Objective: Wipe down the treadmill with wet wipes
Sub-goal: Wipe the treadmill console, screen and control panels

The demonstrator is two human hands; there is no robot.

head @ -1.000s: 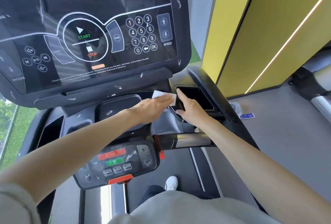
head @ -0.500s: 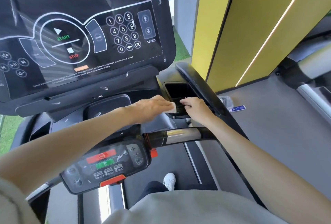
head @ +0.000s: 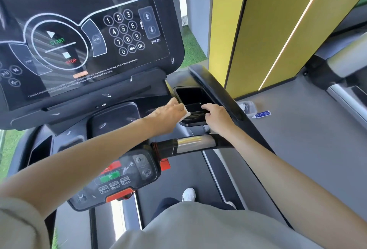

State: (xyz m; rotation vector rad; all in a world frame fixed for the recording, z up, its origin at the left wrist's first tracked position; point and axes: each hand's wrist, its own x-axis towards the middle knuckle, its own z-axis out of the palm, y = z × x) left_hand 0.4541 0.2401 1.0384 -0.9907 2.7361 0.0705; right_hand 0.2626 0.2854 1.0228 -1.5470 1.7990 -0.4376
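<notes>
I stand on a black treadmill with a large console screen (head: 79,36) and a lower control pad (head: 123,177). My left hand (head: 166,114) presses a white wet wipe (head: 185,114) against the left rim of the right-side storage tray (head: 195,107); only a corner of the wipe shows under my fingers. My right hand (head: 215,116) grips the tray's front edge, its fingertips curled down into the pocket.
The black side handrail (head: 216,91) runs along the right of the tray, and a silver crossbar grip (head: 194,142) lies below my hands. On the grey floor to the right lie a wipes packet (head: 247,107) and a small blue tube (head: 262,114). A yellow wall panel (head: 258,30) stands behind.
My left hand slid the wipe toward the tray's left rim. My right hand shifted from the tray's left side to its front edge. The view has shifted a little.
</notes>
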